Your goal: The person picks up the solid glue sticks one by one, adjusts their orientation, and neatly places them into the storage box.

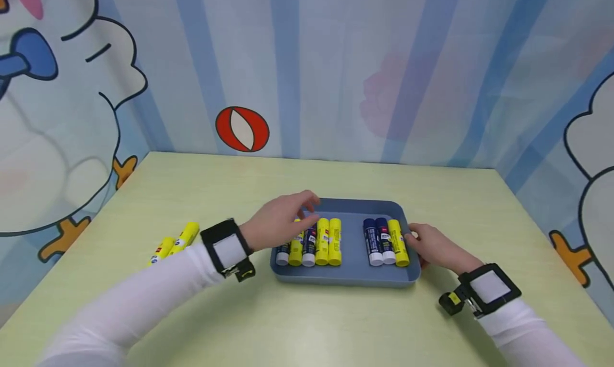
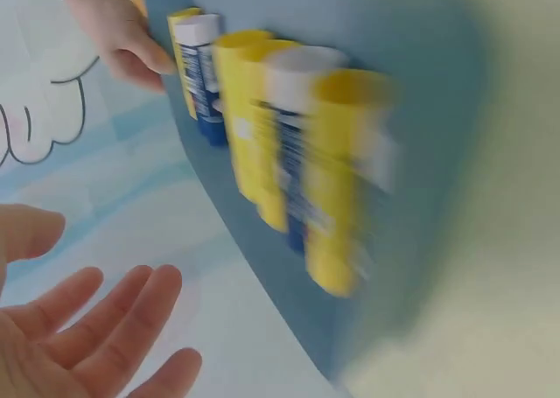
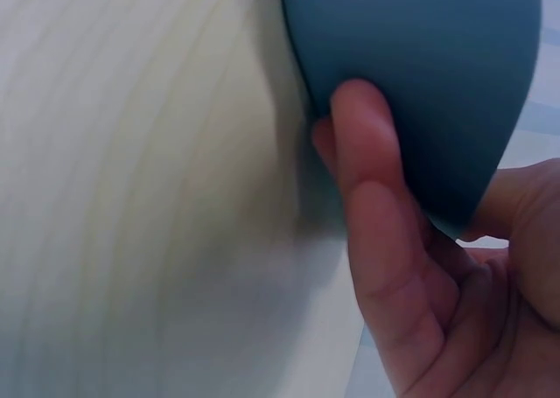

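Note:
A grey-blue tray point(image 1: 355, 274) stands on the table with two groups of glue sticks lying in it. On its left side are several side by side, yellow glue sticks point(image 1: 334, 242) among dark blue ones point(image 1: 309, 245) with white ends. Toward the right lie two dark blue glue sticks point(image 1: 372, 242) and one yellow glue stick point(image 1: 398, 243). My left hand point(image 1: 283, 220) hovers over the tray's left part, its fingers relaxed and nothing between them in the left wrist view. With thumb above and fingers underneath, my right hand point(image 3: 420, 267) grips the tray's right end.
Two yellow glue sticks point(image 1: 184, 238) lie on the pale table point(image 1: 230, 324) at the left, partly hidden by my left sleeve. A printed cloth point(image 1: 326, 74) with blue stripes and cartoon figures closes off the back and both sides.

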{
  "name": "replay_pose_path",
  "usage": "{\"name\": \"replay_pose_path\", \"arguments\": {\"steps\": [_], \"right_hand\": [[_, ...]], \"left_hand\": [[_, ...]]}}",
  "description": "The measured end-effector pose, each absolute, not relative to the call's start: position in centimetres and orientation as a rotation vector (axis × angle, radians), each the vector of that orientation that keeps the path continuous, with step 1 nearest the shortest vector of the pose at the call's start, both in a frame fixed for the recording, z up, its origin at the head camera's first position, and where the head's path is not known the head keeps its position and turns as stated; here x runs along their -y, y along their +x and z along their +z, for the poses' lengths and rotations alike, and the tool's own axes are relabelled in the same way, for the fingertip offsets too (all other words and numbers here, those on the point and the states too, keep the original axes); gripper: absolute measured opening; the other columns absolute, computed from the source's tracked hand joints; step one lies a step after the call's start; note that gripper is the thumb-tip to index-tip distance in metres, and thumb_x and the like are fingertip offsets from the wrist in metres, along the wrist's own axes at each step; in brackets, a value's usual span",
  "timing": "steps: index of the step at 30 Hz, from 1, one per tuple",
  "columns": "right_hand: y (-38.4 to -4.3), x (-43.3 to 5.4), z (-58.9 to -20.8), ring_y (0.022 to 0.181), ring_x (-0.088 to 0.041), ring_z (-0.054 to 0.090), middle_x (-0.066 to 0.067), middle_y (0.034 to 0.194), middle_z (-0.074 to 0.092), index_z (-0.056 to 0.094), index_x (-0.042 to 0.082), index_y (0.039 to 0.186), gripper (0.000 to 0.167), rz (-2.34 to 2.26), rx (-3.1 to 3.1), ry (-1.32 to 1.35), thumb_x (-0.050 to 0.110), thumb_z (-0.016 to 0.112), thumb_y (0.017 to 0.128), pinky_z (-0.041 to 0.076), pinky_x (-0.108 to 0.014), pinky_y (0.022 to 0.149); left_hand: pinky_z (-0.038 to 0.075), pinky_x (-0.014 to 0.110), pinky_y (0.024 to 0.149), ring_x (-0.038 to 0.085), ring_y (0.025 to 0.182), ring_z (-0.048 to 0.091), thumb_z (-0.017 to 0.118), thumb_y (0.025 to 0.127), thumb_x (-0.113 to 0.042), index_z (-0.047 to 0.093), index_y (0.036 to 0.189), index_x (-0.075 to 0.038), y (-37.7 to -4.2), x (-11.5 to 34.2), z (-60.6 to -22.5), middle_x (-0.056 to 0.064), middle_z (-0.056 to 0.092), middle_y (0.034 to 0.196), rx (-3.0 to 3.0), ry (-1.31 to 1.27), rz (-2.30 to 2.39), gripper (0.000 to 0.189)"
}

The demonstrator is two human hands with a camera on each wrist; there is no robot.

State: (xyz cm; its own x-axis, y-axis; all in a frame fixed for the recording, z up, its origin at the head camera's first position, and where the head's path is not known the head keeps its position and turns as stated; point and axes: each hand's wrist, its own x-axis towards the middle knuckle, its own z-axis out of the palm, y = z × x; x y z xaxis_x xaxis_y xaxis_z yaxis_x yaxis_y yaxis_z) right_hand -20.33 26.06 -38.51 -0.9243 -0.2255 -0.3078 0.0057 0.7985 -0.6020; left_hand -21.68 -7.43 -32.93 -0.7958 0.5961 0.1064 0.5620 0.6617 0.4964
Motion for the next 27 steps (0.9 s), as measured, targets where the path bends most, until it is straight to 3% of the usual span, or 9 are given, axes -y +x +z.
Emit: {"name": "replay_pose_path", "arguments": {"steps": [11, 18, 23, 27], "right_hand": [[-20.1, -25.8, -38.1, 0.057, -0.020, 0.061, -0.024, 0.098, 0.062, 0.032, -0.018, 0.136, 0.044, -0.839, -2.639, -0.168, 0.012, 0.040, 0.104, 0.055, -0.035, 0.053], [-20.3, -25.9, -38.1, 0.059, -0.020, 0.061, -0.029, 0.104, 0.060, 0.029, -0.019, 0.137, 0.046, -0.825, -2.632, -0.125, 0.010, 0.040, 0.103, 0.055, -0.034, 0.054], [-20.2, -25.8, -38.1, 0.059, -0.019, 0.060, -0.027, 0.102, 0.060, 0.028, -0.018, 0.139, 0.047, -0.832, -2.626, -0.113, 0.011, 0.040, 0.103, 0.055, -0.034, 0.054], [-20.2, -25.6, -38.2, 0.057, -0.019, 0.060, -0.025, 0.098, 0.061, 0.027, -0.019, 0.139, 0.048, -0.833, -2.630, -0.117, 0.011, 0.039, 0.104, 0.055, -0.034, 0.053]], "left_hand": [[0.051, 0.042, 0.088, 0.028, 0.110, 0.056, 0.059, 0.098, -0.028, 0.052, 0.130, -0.008, -18.5, 19.9, -33.6, 0.014, 0.056, 0.126, -2.651, 0.607, 1.065, 0.038], [0.034, 0.060, 0.103, 0.041, 0.131, 0.035, 0.062, 0.092, -0.048, 0.035, 0.145, -0.002, -17.2, 24.3, -33.8, 0.023, 0.036, 0.146, -2.804, 0.467, 0.840, 0.075], [0.041, 0.067, 0.091, 0.047, 0.126, 0.037, 0.070, 0.088, -0.044, 0.034, 0.145, 0.001, -17.1, 25.1, -35.4, 0.030, 0.036, 0.142, -2.992, 0.376, 0.556, 0.080], [0.049, 0.063, 0.079, 0.047, 0.114, 0.046, 0.072, 0.086, -0.040, 0.039, 0.139, 0.006, -17.4, 25.7, -36.5, 0.033, 0.045, 0.131, -3.123, 0.291, 0.359, 0.077]]}}
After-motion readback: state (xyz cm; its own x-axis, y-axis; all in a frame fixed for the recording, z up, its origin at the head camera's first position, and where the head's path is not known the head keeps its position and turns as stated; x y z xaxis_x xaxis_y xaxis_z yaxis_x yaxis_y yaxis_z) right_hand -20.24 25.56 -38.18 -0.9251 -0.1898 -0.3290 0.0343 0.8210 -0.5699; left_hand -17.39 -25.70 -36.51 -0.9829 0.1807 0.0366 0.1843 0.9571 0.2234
